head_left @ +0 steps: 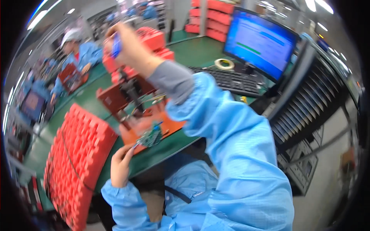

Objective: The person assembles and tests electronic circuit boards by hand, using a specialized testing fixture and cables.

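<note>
Circuit board (pixel 151 136) is pinched by left hand (pixel 121 166) over desk (pixel 192 52), clear of red tray (pixel 79 154); blue object (pixel 116 45) is gripped by raised right hand (pixel 127 48).

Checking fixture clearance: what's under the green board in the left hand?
Under the board: an orange plate on the green bench. The left hand pinches its corner. The board hides what lies directly beneath.

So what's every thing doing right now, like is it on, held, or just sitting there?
Left hand: closed on the green circuit board's edge.
Green circuit board: held tilted over the orange fixture.
Right hand: raised high, gripping a small blue object.
Small blue object: held up, blurred.
Monitor: switched on, screen lit blue.
Keyboard: lying untouched.
Tape roll: lying flat.
Red foam tray: resting on the table.
</note>
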Demonstrator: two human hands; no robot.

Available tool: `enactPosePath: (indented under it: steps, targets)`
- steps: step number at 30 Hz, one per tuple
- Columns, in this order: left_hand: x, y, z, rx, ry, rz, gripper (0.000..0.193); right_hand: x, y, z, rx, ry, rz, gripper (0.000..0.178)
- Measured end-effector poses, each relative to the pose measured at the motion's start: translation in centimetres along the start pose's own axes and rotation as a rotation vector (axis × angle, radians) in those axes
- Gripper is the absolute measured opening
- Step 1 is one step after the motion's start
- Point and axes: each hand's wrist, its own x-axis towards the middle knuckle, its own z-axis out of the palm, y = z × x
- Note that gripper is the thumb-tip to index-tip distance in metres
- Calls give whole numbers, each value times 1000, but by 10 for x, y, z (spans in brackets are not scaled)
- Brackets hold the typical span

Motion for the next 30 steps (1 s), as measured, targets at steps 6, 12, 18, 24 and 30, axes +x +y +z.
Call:
enactPosePath:
  steps: [6, 12, 18, 24, 30]
  targets:
    - [14, -10, 17, 84, -164, 4, 24, 14, -28, -32, 172, -204, 166, 14]
    - [43, -33, 12, 200, 63, -58, 23, 11, -50, -20, 398, -194, 412, 14]
    - [69, -31, 11, 424, 37, -240, 27, 8, -44, -22, 404, -199, 334, 12]
    - [78, -25, 7, 653, 46, -142, 27, 9, -43, -18, 377, -198, 355, 11]
    - [73, -16, 22, 833, 150, -103, 23, 9, -42, -22, 355, -188, 376, 12]
